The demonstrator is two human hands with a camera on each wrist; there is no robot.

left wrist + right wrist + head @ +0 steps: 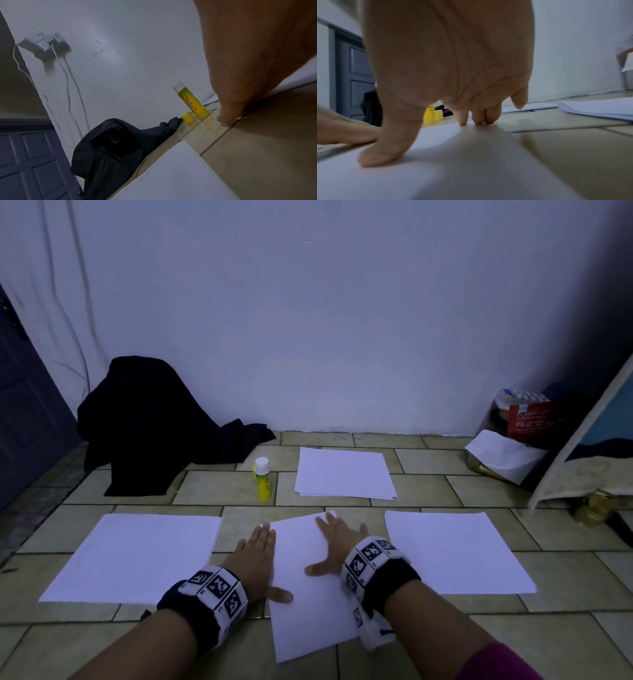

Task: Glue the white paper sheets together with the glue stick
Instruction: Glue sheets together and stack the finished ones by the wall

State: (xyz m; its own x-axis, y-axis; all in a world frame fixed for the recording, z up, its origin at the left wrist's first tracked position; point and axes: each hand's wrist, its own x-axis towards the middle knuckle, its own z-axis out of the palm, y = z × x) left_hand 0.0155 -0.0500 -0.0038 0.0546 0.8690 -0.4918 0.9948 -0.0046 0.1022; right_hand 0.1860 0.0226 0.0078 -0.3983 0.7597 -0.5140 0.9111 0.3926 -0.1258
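At lower centre of the head view a plain white paper sheet [308, 587] lies skewed on the beige tiled floor [445, 474]; the right hand [337, 546] presses flat on it with fingers spread, the left hand [255, 559] lies flat along its left edge, thumb on the paper. Above it stands a yellow glue stick [263, 479] with a white top; the left wrist view alone shows a small yellow cap [188, 117] standing beside it; the right wrist view hides most of the stick behind the palm.

Tile floor [479, 474]: paper sheets [344, 472], glue stick [263, 481].

Black cloth [161, 419] heaped by the wall — red packet [529, 419] opposite.
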